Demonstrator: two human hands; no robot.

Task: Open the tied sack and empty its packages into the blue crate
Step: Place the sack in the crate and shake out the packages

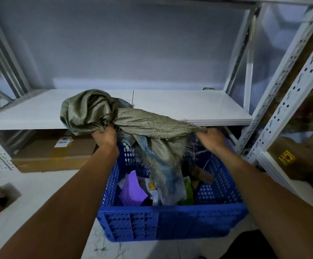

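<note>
Both hands clenched on sack (pixel 125 126) above blue crate (pixel 170 225): left hand (pixel 105 136) grips bunched end, right hand (pixel 210 140) frayed edge. Pkgs (pixel 133 191) inside crate. Risk: leftover pkg snags in folds, drops outside rim w/ sideways shake.

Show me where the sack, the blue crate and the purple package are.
sack (pixel 96 111): head view, on the bunched upper left part.
blue crate (pixel 170 223): head view, on the near outer wall.
purple package (pixel 131 191): head view, on its flat face inside the crate.
</note>
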